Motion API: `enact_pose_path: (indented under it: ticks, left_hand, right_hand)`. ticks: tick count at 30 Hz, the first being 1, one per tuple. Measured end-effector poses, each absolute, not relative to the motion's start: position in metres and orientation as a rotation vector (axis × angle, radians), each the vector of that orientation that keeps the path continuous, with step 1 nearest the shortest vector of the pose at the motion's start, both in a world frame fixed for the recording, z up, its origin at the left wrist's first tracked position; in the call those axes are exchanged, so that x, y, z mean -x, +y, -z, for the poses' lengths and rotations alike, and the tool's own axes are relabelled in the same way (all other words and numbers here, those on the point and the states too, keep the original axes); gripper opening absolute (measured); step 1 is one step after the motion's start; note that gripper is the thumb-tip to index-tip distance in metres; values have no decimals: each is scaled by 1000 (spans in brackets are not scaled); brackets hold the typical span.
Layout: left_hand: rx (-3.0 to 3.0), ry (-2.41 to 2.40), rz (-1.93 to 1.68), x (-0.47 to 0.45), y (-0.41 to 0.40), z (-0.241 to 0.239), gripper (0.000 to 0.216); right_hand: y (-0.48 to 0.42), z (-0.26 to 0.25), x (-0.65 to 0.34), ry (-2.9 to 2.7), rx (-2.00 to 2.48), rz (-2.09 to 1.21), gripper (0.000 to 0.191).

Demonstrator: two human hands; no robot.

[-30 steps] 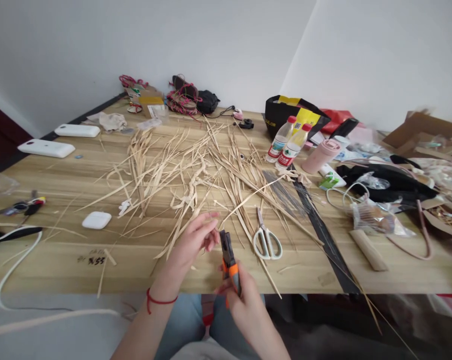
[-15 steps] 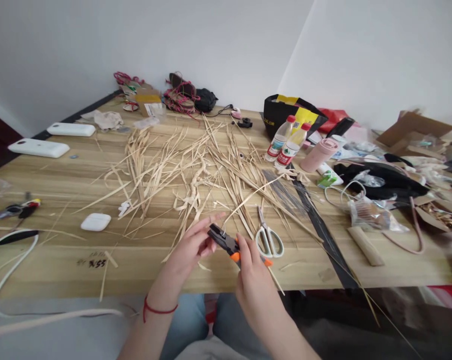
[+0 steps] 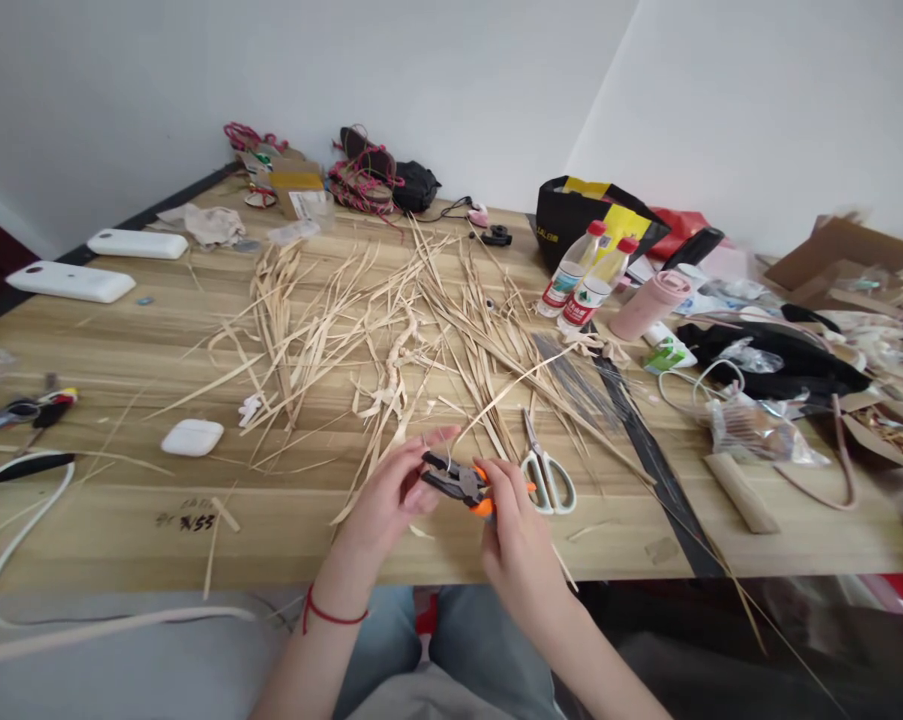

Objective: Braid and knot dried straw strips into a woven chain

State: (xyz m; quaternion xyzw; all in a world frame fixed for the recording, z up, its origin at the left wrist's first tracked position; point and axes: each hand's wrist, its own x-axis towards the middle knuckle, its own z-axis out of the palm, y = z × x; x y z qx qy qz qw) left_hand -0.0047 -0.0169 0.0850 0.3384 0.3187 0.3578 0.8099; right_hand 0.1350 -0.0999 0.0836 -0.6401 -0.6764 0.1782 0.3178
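My right hand (image 3: 512,520) grips the orange handles of a pair of black pliers (image 3: 455,479), whose jaws point left. My left hand (image 3: 395,490) is pinched at the jaws, holding the end of a long pale straw strip (image 3: 511,388) that runs up and to the right over the table. Both hands hover just above the wooden table (image 3: 121,520) near its front edge. White-handled scissors (image 3: 547,474) lie just to the right of my right hand. A large heap of straw strips (image 3: 361,320) spreads across the table's middle.
A white earbud case (image 3: 191,437) lies at left, with a white cable (image 3: 16,545) and small tools (image 3: 23,410) farther left. Two bottles (image 3: 586,285), a pink tumbler (image 3: 650,305), a black bag (image 3: 593,215), a black strip (image 3: 646,450) and cardboard boxes (image 3: 841,255) crowd the right.
The pliers have swung from upright to lying sideways, jaws pointing left. My right hand rose towards my left hand, which keeps pinching the straw at the jaws.
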Motion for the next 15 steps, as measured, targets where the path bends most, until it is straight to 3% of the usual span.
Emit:
enact_pose_path:
  ticks: [9, 15]
  left_hand:
    - [-651, 680, -717, 6, -17, -82, 32]
    - [-647, 652, -728, 5, -20, -81, 32]
  right_hand:
    - [-93, -87, -139, -1888, 1681, -383, 71]
    - [-89, -92, -142, -1983, 1796, -149, 50]
